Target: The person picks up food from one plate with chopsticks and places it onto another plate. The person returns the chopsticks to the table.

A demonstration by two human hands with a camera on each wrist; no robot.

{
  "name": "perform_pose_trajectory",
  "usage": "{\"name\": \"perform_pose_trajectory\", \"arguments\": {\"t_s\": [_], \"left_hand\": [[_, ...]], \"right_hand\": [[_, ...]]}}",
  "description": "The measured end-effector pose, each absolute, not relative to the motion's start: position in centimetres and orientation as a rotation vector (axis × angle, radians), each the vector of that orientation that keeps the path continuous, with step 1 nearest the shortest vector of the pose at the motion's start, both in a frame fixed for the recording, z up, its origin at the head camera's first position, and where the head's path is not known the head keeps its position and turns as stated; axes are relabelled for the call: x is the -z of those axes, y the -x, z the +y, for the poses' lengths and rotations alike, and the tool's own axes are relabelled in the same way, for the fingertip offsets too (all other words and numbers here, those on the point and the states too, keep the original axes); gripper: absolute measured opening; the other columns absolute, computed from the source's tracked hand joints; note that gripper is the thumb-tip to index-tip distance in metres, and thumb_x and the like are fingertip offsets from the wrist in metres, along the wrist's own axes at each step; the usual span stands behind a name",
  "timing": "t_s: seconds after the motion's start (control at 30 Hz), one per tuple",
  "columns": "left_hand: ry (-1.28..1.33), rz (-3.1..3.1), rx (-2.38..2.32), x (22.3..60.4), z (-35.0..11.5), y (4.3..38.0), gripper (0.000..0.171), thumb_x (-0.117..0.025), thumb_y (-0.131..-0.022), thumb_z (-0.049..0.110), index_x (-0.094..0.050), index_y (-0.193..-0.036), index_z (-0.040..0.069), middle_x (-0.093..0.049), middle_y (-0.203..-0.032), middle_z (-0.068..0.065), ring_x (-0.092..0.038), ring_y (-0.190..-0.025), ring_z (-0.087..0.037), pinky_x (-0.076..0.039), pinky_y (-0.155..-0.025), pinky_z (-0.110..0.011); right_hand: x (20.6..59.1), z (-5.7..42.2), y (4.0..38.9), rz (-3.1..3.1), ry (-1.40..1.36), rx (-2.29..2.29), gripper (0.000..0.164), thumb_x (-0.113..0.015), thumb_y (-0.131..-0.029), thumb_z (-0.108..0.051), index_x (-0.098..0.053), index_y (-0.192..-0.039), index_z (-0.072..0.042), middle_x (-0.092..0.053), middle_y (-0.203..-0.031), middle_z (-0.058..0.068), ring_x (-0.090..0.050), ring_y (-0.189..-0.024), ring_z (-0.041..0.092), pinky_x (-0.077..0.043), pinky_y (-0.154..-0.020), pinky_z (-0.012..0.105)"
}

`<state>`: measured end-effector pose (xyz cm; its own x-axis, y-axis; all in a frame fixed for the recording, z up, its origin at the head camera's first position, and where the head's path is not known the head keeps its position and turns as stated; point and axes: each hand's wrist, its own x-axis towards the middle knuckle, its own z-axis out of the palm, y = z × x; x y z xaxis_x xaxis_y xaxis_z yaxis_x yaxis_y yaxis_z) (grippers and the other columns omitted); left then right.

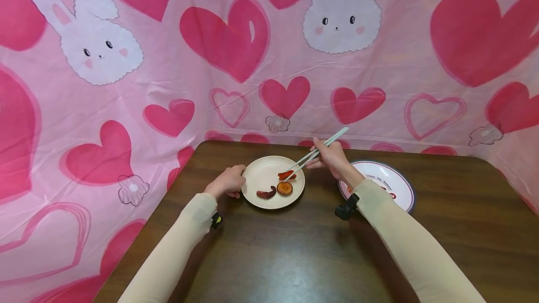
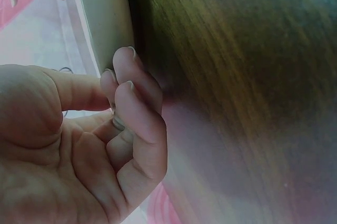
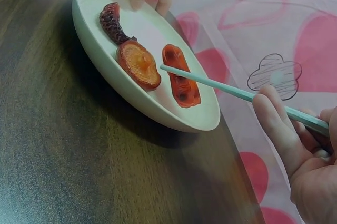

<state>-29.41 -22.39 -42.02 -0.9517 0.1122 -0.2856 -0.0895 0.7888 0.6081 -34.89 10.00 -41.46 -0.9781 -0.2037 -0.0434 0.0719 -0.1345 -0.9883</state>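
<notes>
My left hand point(image 1: 229, 182) pinches the left rim of a cream plate point(image 1: 256, 172), thumb at the rim and fingers curled at its side in the left wrist view. My right hand point(image 1: 332, 157) holds pale green chopsticks point(image 1: 335, 136), their tips low over the plate's right half. One tip lies close by a glossy red sausage-like piece point(image 3: 179, 71). Beside that sits a round, orange-brown slice with a dark edge point(image 3: 138, 65). A dark red octopus tentacle point(image 3: 110, 21) curves at the slice's far side in the right wrist view.
Right of the cream plate stands a white plate with a blue rim point(image 1: 400, 179), lettering and small red bits on it. My right forearm point(image 1: 404, 233) partly covers it. Both plates are on a brown wooden table point(image 1: 286, 256), with a pink heart-patterned cloth point(image 1: 294, 64) behind.
</notes>
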Motion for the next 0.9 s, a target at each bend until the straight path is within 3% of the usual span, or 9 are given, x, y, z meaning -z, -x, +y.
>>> {"name": "perform_pose_trajectory", "arguments": {"t_s": [0.33,0.9], "left_hand": [[-0.013,2.67,-0.914,41.9,-22.3,29.5,0.051,-0.055,-0.098,0.004,-0.049,-0.149,0.001,-0.063,-0.093,-0.019,-0.063,-0.058,-0.025,-0.059,-0.053,-0.035],[-0.011,2.669,-0.902,42.1,-22.4,29.7,0.054,-0.054,-0.1,0.005,-0.046,-0.153,0.001,-0.063,-0.091,-0.018,-0.064,-0.058,-0.025,-0.058,-0.052,-0.034]], "right_hand": [[42.0,9.2,35.2,1.918,0.123,2.254,0.046,-0.051,-0.113,-0.027,-0.053,-0.112,0.019,-0.07,-0.076,0.017,-0.076,-0.062,0.026,-0.063,-0.066,0.047],[42.2,8.5,35.1,1.958,0.088,2.233,0.046,-0.052,-0.112,-0.028,-0.055,-0.114,0.017,-0.071,-0.077,0.014,-0.076,-0.063,0.025,-0.062,-0.072,0.051]]}}
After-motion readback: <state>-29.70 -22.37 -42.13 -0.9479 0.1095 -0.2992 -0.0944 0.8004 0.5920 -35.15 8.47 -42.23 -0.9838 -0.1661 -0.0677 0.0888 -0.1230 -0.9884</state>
